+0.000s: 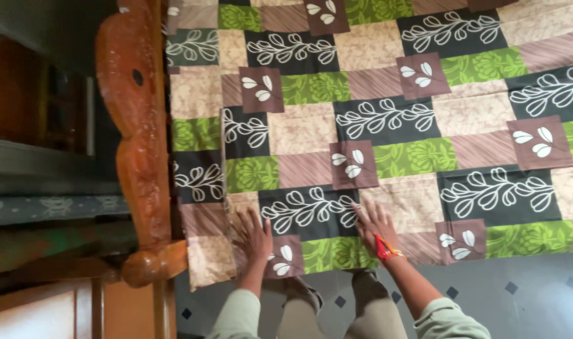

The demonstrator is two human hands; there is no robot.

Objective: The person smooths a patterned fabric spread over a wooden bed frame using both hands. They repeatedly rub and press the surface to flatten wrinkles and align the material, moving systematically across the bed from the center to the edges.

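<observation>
Both palms flat, fingers spread, gripping nothing: left hand (254, 235) and right hand (375, 226) press the patchwork bedsheet (387, 125) near the carved wooden headboard (139, 144); smooth outward evenly.

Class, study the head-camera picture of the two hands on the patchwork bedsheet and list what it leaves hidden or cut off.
- Mattress or bed surface: fully covered by the patchwork bedsheet.
- Palms of the left hand and right hand: pressed face down on the sheet.
- Far part of the sheet: cut off by the top and right edges.
- Carved wooden headboard: its upper end is cut off by the top edge.
- Person's body: cut off by the bottom edge.
</observation>
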